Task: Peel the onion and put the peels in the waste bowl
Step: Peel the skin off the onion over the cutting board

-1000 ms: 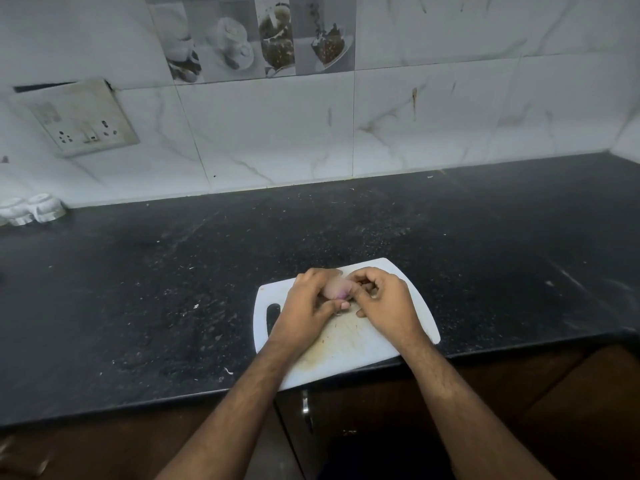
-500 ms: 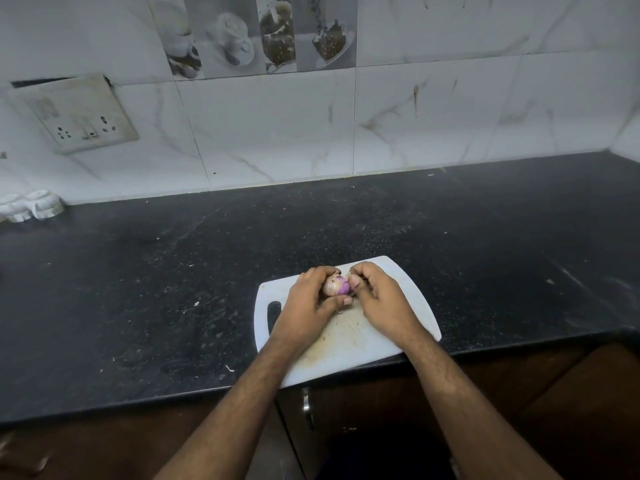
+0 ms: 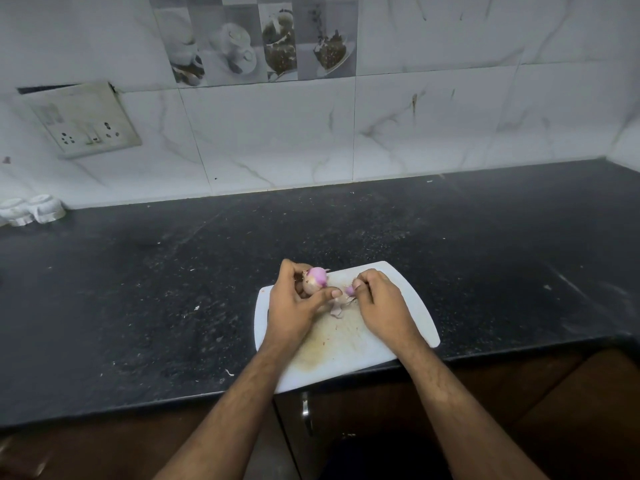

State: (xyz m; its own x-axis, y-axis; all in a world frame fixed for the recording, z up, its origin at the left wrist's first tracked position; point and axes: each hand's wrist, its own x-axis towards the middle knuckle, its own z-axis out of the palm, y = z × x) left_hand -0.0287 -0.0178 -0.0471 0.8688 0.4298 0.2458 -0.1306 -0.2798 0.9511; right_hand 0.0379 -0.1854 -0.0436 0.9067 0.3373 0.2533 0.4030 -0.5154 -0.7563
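A: Over the board [image 3: 408, 306], obs 1: left hand [image 3: 294, 306] grips the onion [image 3: 314, 280], fingers curled behind it, thumb across the front. Right hand [image 3: 382, 301] pinches a purple peel [image 3: 349, 290] at its fingertips.

B: Change against half a second ago?

A: Then both hands were closed together on the onion. Now they are apart, and the peel has come away with the right hand. A pale shred [image 3: 337, 308] hangs or lies just below the thumb; cannot tell which.

B: Meaning for the task?

A: Judgement: one strip is off, peeling partly done. The onion's top shows clean purple, its lower side pale and papery, so more skin likely remains. The strip has to go to the waste bowl next, and no bowl is in view.

B: Surface?

A: White board, stained yellow-brown near its middle, lying at the front edge of a black counter [image 3: 173, 306] flecked with crumbs. The board overhangs the edge slightly.

B: Room?

A: Marble-look tile wall behind, with a row of picture tiles [image 3: 256, 43] showing cups and desserts. Switch plate [image 3: 86, 121] upper left, tilted. Two small white holders [image 3: 33, 209] at the far left, against the wall. Brown cabinet with a metal handle [image 3: 304, 410] below the counter.
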